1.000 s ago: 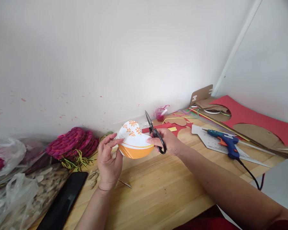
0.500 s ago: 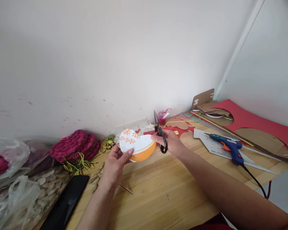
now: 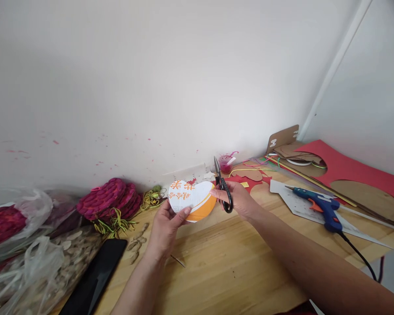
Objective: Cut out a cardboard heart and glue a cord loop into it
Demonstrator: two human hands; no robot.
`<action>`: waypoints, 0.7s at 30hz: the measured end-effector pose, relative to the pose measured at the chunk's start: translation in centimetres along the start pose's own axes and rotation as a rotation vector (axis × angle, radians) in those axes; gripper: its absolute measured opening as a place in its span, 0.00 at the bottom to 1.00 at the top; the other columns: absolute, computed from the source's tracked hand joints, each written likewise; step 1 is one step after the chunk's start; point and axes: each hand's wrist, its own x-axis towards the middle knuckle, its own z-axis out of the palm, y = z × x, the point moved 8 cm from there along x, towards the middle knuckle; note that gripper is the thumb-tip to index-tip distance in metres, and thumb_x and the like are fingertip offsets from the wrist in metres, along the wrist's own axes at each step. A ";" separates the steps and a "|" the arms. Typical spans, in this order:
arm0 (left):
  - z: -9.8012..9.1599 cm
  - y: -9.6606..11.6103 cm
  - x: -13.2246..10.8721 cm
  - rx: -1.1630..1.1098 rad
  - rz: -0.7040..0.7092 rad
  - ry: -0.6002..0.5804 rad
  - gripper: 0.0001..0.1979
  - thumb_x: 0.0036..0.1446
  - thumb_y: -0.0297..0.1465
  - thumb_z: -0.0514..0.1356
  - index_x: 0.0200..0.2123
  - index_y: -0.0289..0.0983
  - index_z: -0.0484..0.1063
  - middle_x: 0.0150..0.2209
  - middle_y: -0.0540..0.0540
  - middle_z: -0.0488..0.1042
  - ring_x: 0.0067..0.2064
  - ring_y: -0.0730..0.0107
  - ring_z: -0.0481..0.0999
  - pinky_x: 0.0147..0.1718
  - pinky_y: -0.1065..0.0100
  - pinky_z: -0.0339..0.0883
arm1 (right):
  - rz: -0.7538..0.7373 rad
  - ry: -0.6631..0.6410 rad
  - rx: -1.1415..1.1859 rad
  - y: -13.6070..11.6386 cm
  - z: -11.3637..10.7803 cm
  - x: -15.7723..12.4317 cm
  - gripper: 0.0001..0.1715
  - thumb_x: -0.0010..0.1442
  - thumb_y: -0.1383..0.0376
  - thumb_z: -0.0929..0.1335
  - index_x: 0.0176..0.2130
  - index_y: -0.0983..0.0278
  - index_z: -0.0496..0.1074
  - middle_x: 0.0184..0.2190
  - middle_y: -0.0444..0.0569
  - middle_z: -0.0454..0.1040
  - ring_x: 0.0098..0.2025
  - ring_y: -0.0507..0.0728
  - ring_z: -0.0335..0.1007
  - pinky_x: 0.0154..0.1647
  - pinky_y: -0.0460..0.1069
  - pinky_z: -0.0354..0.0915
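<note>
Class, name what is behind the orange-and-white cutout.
Fingers of the left hand curl behind the cutout, with the wooden table beyond. How far the fingers reach, and the table area blocked, cannot be seen.

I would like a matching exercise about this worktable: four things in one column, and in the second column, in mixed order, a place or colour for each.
Column one:
1. scissors
2. cut card
3. glue gun
4. stacked round pads

Column two:
A. mainly blue
B. mainly magenta
C. in the right hand's grip
D. white and orange

Right pairs: 1-C, 2-D, 3-A, 4-B.
</note>
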 end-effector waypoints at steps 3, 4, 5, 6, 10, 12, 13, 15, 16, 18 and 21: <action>0.1 0.2 0.0 0.026 0.026 0.000 0.29 0.45 0.36 0.75 0.50 0.36 0.72 0.49 0.41 0.78 0.39 0.66 0.78 0.30 0.69 0.75 | 0.002 0.011 -0.003 0.1 -0.1 0.0 0.25 0.38 0.55 0.81 0.29 0.65 0.71 0.21 0.39 0.69 0.16 0.48 0.63 0.16 0.44 0.57; 0.1 0.2 -0.1 0.040 0.035 -0.001 0.29 0.45 0.36 0.74 0.49 0.36 0.72 0.48 0.41 0.78 0.38 0.66 0.78 0.30 0.69 0.75 | 0.001 0.011 -0.007 0.1 -0.1 0.0 0.25 0.39 0.55 0.81 0.29 0.65 0.71 0.20 0.38 0.69 0.16 0.48 0.63 0.16 0.44 0.57; 0.2 0.3 -0.1 0.056 0.042 -0.002 0.28 0.45 0.36 0.74 0.48 0.36 0.72 0.47 0.42 0.79 0.38 0.67 0.78 0.29 0.69 0.75 | 0.000 0.010 -0.011 0.1 -0.1 0.0 0.25 0.39 0.55 0.81 0.29 0.65 0.71 0.20 0.38 0.69 0.16 0.47 0.62 0.16 0.44 0.57; 0.2 0.4 -0.1 0.071 0.049 -0.003 0.27 0.45 0.36 0.74 0.48 0.36 0.72 0.45 0.43 0.79 0.37 0.67 0.77 0.28 0.70 0.75 | -0.001 0.009 -0.015 0.1 -0.1 0.0 0.25 0.39 0.54 0.81 0.29 0.65 0.71 0.20 0.38 0.69 0.16 0.47 0.62 0.16 0.44 0.57; 0.2 0.6 -0.2 0.087 0.061 0.000 0.24 0.46 0.36 0.74 0.45 0.36 0.72 0.41 0.45 0.79 0.35 0.70 0.76 0.28 0.71 0.73 | -0.005 0.003 -0.025 0.1 0.0 0.0 0.25 0.39 0.55 0.81 0.29 0.65 0.70 0.21 0.39 0.69 0.17 0.48 0.63 0.17 0.44 0.57; 0.1 0.6 -0.2 0.059 0.069 0.010 0.23 0.46 0.36 0.74 0.43 0.36 0.72 0.41 0.45 0.79 0.35 0.70 0.77 0.29 0.72 0.73 | -0.008 -0.011 -0.043 0.1 0.1 -0.1 0.25 0.40 0.55 0.81 0.30 0.64 0.71 0.20 0.38 0.68 0.17 0.48 0.63 0.17 0.45 0.57; 0.0 0.6 -0.2 0.035 0.071 0.014 0.22 0.47 0.36 0.73 0.43 0.36 0.72 0.41 0.45 0.79 0.36 0.70 0.77 0.30 0.72 0.72 | -0.007 -0.025 -0.059 0.2 0.3 -0.1 0.25 0.40 0.54 0.81 0.30 0.64 0.71 0.20 0.38 0.68 0.17 0.48 0.63 0.17 0.45 0.58; -0.1 0.5 -0.1 -0.024 0.069 0.023 0.21 0.48 0.36 0.73 0.43 0.37 0.72 0.42 0.46 0.80 0.37 0.70 0.78 0.33 0.71 0.72 | 0.000 -0.075 -0.096 0.3 0.8 -0.4 0.25 0.41 0.54 0.80 0.32 0.65 0.71 0.19 0.38 0.67 0.17 0.49 0.63 0.16 0.44 0.57; -0.2 0.6 -0.1 -0.053 0.067 0.031 0.22 0.48 0.36 0.73 0.44 0.38 0.72 0.42 0.46 0.80 0.37 0.70 0.78 0.33 0.72 0.72 | 0.005 -0.112 -0.115 0.4 1.2 -0.5 0.25 0.42 0.53 0.80 0.33 0.64 0.71 0.19 0.38 0.68 0.17 0.49 0.64 0.16 0.44 0.57; -0.6 0.8 0.0 -0.109 0.075 0.064 0.21 0.49 0.37 0.73 0.45 0.40 0.72 0.43 0.48 0.80 0.38 0.70 0.79 0.34 0.71 0.72 | 0.023 -0.185 -0.146 0.6 1.9 -1.0 0.25 0.44 0.52 0.79 0.33 0.64 0.70 0.19 0.39 0.68 0.17 0.49 0.64 0.16 0.44 0.58; -1.7 1.8 0.1 -0.196 0.116 0.155 0.20 0.47 0.35 0.74 0.43 0.40 0.74 0.43 0.49 0.80 0.38 0.72 0.79 0.35 0.72 0.72 | 0.060 -0.211 -0.224 1.0 2.1 -1.4 0.24 0.48 0.50 0.77 0.29 0.64 0.68 0.16 0.38 0.67 0.16 0.48 0.61 0.15 0.44 0.58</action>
